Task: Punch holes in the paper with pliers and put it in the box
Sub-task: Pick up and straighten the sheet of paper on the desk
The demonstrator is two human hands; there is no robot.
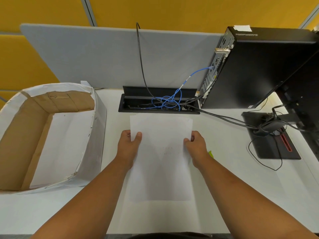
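- The white sheet of paper (160,152) is pinched at its side edges by the left hand (128,147) and right hand (196,147), apparently to keep it flat.
- It is held above the white desk (224,178), centred.
- The paper-wrapped cardboard box (48,135) stands open to the left, ready for it.

No legible text; faint, unreadable logo on the black computer tower (255,66).

Black computer tower (255,69) — blue cable (170,99) tangled beside it

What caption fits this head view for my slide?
Both hands, left and right, hold a paper sheet above the desk, beside an open box.
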